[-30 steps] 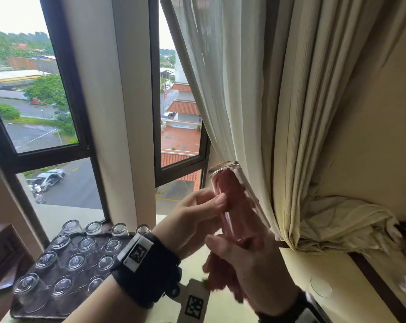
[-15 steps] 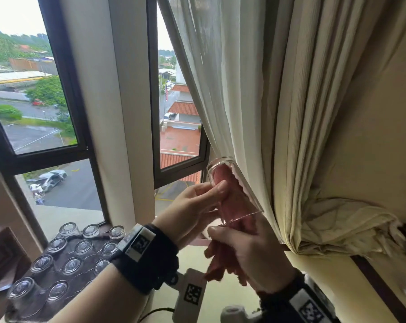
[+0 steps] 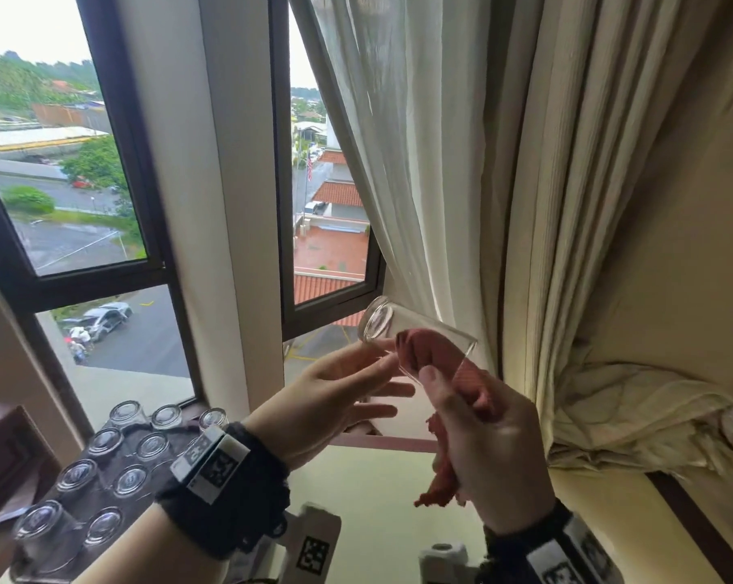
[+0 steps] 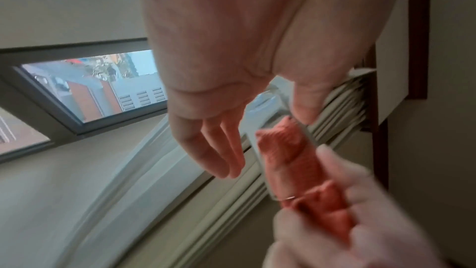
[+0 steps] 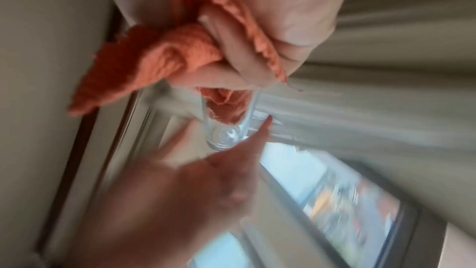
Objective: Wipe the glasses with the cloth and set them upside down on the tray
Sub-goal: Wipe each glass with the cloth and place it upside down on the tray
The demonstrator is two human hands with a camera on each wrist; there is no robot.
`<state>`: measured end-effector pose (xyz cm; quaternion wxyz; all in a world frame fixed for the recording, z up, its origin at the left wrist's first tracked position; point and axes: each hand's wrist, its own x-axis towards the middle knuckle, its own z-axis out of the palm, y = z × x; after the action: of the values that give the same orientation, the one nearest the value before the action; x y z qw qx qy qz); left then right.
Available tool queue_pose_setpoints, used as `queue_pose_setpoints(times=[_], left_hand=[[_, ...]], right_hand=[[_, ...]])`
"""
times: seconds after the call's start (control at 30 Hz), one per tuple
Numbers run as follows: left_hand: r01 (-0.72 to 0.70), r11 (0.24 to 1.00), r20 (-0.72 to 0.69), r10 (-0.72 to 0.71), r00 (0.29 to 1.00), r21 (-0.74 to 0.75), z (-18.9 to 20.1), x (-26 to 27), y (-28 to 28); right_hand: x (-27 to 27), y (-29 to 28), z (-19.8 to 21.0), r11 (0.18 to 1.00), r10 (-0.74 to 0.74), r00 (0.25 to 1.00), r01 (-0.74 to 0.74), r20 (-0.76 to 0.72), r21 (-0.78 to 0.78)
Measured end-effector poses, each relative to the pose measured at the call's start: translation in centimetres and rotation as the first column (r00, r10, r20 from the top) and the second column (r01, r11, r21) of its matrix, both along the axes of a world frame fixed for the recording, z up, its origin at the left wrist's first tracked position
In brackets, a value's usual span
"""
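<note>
Since a second ago the drinking glass [image 3: 415, 337] has tipped from near upright to lying tilted, base toward the window, and the left hand [image 3: 339, 398] has loosened, fingers straight, only its fingertips at the glass. The right hand [image 3: 482, 440] clamps the red cloth [image 3: 430, 362], stuffed into the glass mouth, thumb against the rim. Thin, smooth glass looks light, slippery and breakable; hold its wall, not the rim. The curtain [image 3: 525, 204] hangs just beyond; the tray [image 3: 32, 573] of inverted glasses [image 3: 103, 478] sits lower left of the left wrist.
</note>
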<state>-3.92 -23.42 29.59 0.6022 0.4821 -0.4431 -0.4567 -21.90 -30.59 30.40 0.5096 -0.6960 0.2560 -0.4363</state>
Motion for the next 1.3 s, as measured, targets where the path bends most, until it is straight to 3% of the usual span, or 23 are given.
queue_pose_setpoints(times=[0.07, 0.13, 0.2, 0.27, 0.4, 0.47, 0.5, 0.53, 0.6, 0.7, 0.77, 0.8, 0.83, 0.87, 0.9, 0.93, 1.0, 1.03, 1.1, 1.17, 1.2, 1.27, 1.3], left_hand=[[-0.036, 0.999, -0.068, 0.036, 0.997, 0.01, 0.9, 0.0, 0.3], [-0.107, 0.993, -0.114, 0.112, 0.987, 0.05, 1.7, 0.0, 0.3], [-0.149, 0.987, -0.083, 0.154, 0.985, 0.06, 2.3, 0.2, 0.2], [-0.195, 0.981, 0.012, 0.195, 0.981, 0.004, 2.7, 0.1, 0.3], [-0.187, 0.969, 0.083, 0.202, 0.976, -0.16, 1.7, 0.1, 0.7], [-0.044, 0.97, -0.015, 0.041, 0.999, -0.239, 0.5, 1.0, 1.0], [0.019, 0.964, -0.084, -0.043, 0.996, -0.265, 0.0, 1.5, 1.2], [0.073, 0.956, -0.144, -0.118, 0.983, -0.284, -0.2, 1.9, 1.5], [0.121, 0.945, -0.177, -0.18, 0.968, -0.303, -0.6, 2.3, 1.6], [-0.058, 0.976, -0.19, 0.017, 0.982, -0.211, -0.6, 2.6, 1.0], [-0.24, 0.968, -0.135, 0.228, 0.964, -0.079, 0.1, 2.3, 0.6], [-0.308, 0.951, -0.079, 0.306, 0.949, -0.01, 0.5, 2.0, 0.4], [-0.362, 0.931, -0.008, 0.363, 0.932, 0.035, 0.7, 1.6, 0.3], [-0.4, 0.915, 0.065, 0.397, 0.916, 0.051, 0.7, 1.4, 0.3], [-0.412, 0.91, 0.116, 0.405, 0.907, 0.042, 0.7, 1.1, 0.3], [-0.414, 0.91, 0.146, 0.405, 0.902, 0.032, 0.6, 1.0, 0.4], [-0.308, 0.951, 0.005, 0.308, 0.951, -0.004, 0.1, 1.3, 0.6], [-0.196, 0.978, -0.147, 0.184, 0.972, -0.073, -0.2, 1.5, 0.9], [0.006, 0.962, -0.37, -0.112, 0.922, -0.275, -0.9, 1.7, 1.4], [0.069, 0.93, -0.394, -0.219, 0.893, -0.36, -1.0, 2.0, 1.5], [0.035, 0.939, -0.364, -0.167, 0.916, -0.342, -0.8, 2.1, 1.4], [-0.144, 0.964, -0.251, 0.086, 0.964, -0.223, 0.2, 2.1, 1.1], [-0.235, 0.96, -0.164, 0.209, 0.964, -0.155, 0.8, 2.0, 1.0]], right_hand=[[0.2, -0.3, -1.2, 0.929, -0.012, 0.999, -0.001, -0.032, -0.37], [0.9, -0.9, -3.0, 0.764, -0.085, 0.99, -0.006, -0.111, -0.645], [1.7, -1.1, -4.1, 0.643, -0.153, 0.968, -0.054, -0.198, -0.764], [2.6, -0.7, -4.4, 0.615, -0.187, 0.954, -0.072, -0.234, -0.785], [3.6, 1.0, -3.9, 0.743, -0.05, 0.974, -0.111, -0.22, -0.66], [3.1, 2.0, -2.8, 0.911, 0.207, 0.964, -0.253, -0.169, -0.326], [2.7, 2.6, -1.9, 0.931, 0.347, 0.931, -0.357, -0.118, -0.076], [2.4, 3.1, -1.0, 0.877, 0.463, 0.886, -0.454, -0.028, 0.158], [2.2, 3.6, -0.2, 0.739, 0.563, 0.819, -0.559, 0.111, 0.376], [3.2, 3.0, -1.2, 0.806, 0.497, 0.867, -0.472, 0.025, 0.357], [4.2, 1.9, -2.5, 0.949, 0.31, 0.925, -0.315, -0.221, 0.01], [4.6, 1.4, -3.0, 0.923, 0.125, 0.924, -0.242, -0.362, -0.298], [5.0, 0.8, -3.9, 0.807, -0.042, 0.903, -0.222, -0.428, -0.547], [5.2, 0.4, -4.5, 0.734, -0.1, 0.886, -0.242, -0.453, -0.634], [5.3, 0.3, -4.9, 0.73, -0.103, 0.884, -0.244, -0.455, -0.638], [5.2, 0.7, -4.7, 0.79, -0.039, 0.885, -0.257, -0.464, -0.557], [4.7, 1.5, -3.0, 0.939, 0.203, 0.926, -0.277, -0.318, -0.206], [4.3, 2.0, -2.0, 0.926, 0.377, 0.906, -0.373, -0.192, 0.054], [3.5, 3.1, 0.3, 0.756, 0.546, 0.832, -0.538, 0.094, 0.371], [3.3, 3.6, 0.7, 0.681, 0.578, 0.796, -0.592, 0.179, 0.43], [3.6, 3.5, 0.4, 0.701, 0.564, 0.808, -0.578, 0.17, 0.418], [4.6, 2.9, -0.7, 0.851, 0.481, 0.877, -0.471, 0.016, 0.23], [5.0, 2.3, -1.6, 0.938, 0.343, 0.929, -0.347, -0.14, -0.003]])
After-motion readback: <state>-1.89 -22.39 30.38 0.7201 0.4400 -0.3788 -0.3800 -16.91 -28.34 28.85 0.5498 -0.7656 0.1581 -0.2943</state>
